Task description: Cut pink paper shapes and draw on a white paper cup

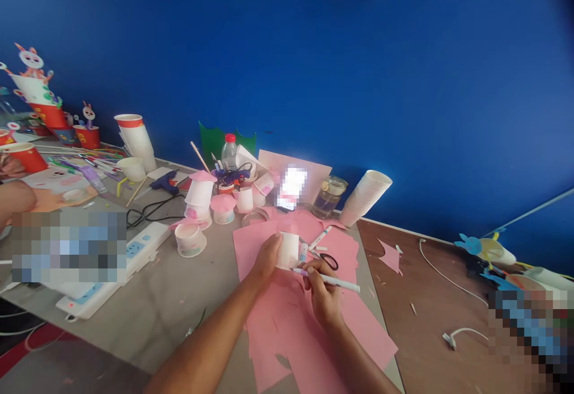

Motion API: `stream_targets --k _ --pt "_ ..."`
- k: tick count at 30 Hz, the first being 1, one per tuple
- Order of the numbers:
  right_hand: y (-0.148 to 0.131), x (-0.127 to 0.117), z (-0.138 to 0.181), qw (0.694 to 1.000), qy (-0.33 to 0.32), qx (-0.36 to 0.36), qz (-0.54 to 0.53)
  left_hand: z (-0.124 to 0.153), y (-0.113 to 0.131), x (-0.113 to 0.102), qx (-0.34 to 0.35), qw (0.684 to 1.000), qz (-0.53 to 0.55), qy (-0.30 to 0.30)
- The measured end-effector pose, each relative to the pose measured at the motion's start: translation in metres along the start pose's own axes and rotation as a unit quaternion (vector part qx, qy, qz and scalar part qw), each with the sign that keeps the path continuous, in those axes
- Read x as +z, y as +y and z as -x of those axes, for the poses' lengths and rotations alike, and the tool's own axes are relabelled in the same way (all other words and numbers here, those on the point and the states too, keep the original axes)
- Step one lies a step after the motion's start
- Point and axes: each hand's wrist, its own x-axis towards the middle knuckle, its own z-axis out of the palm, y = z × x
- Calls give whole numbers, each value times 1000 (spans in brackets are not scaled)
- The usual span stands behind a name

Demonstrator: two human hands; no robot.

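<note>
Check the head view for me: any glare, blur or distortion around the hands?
Head view: even light, soft shadows; the left hand on the paper cup and the right hand with the pen are fairly sharp. Table edges bow from wide-angle distortion. A bright overexposed patch sits behind; pixelated blocks mask both sides.

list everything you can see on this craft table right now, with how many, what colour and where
paper cup: one, white, held in the left hand
marker pen: one, white, in the right hand, tip at the cup
pink paper: several sheets, under the hands
scissors: one pair, black handles, right of the cup
stacked cups: one leaning stack, white, by the blue wall
water bottle: one, clear, red cap, behind the decorated cups
power strip: one, white, left
glue gun: one, blue, rear left
left hand: gripping the cup
right hand: gripping the pen
</note>
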Motion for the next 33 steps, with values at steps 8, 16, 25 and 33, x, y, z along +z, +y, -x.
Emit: stream_targets --k 8,16,25,33 --pt "0 -1 -4 998 55 10 -13 -3 -3 -2 11 1000 -3 -10" --pt "-2 -1 -4 998 51 -9 29 0 -2 -1 12 1000 -15 1" --pt "-3 3 -2 999 24 25 -1 -4 -1 -3 26 999 -29 16" --pt "-4 1 -4 999 24 34 -34 -2 -2 -2 30 999 -35 25"
